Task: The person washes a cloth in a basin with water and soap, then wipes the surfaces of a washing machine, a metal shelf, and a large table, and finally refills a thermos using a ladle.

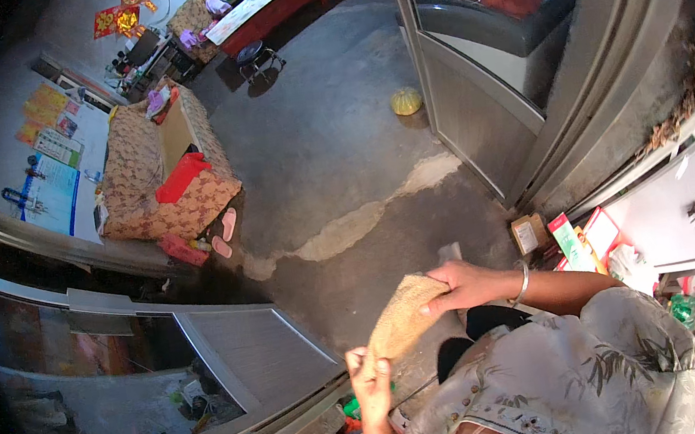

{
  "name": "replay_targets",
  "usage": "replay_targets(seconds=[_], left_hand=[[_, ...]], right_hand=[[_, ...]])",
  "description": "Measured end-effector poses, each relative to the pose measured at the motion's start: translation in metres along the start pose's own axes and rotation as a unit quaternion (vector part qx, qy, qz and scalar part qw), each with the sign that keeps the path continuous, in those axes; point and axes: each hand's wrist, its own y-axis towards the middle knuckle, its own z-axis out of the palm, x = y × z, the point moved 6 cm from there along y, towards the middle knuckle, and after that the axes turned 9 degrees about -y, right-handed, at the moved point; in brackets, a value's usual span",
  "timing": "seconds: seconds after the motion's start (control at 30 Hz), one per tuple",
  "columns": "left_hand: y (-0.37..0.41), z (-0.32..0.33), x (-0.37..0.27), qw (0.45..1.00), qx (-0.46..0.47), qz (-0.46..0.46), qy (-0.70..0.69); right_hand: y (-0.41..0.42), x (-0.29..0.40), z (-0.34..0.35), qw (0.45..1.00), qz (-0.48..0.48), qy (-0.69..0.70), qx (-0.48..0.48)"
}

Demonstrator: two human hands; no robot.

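A tan cloth [404, 314], folded into a long band, stretches between my two hands in front of my body. My left hand [371, 380] pinches its lower left end, thumb on top. At the upper right end my right hand [465, 286] grips it between thumb and fingers; a pale bangle [521, 283] circles that wrist. The cloth is held up above the grey concrete floor [318, 136], near the doorway. Parts of the fingers behind the cloth are hidden.
A sliding door panel [247, 353] stands at left, another door [468, 85] at right. A green-yellow pumpkin [406, 101] sits on the floor. Pink slippers [229, 225] lie beside a patterned sofa [134, 178]. Boxes [572, 241] and clutter crowd the right. A stool [253, 56] stands farther back.
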Motion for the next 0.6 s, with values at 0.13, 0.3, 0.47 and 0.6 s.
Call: replay_targets(seconds=[0.13, 0.3, 0.47, 0.6], left_hand=[[0.067, -0.027, -0.027, 0.988, -0.054, -0.033, -0.144], [0.179, -0.060, -0.044, 0.991, -0.011, -0.045, -0.126], [0.314, -0.101, -0.030, 0.997, 0.048, -0.040, 0.048], [0.419, -0.134, -0.010, 0.996, 0.053, 0.014, 0.070]], right_hand=[[0.066, 0.009, -0.041, 0.992, -0.096, -0.063, -0.045], [0.163, 0.011, -0.089, 0.998, -0.034, 0.043, -0.037], [0.285, 0.050, -0.157, 0.983, -0.058, 0.152, -0.084], [0.365, 0.067, -0.207, 0.986, -0.068, 0.101, -0.117]])
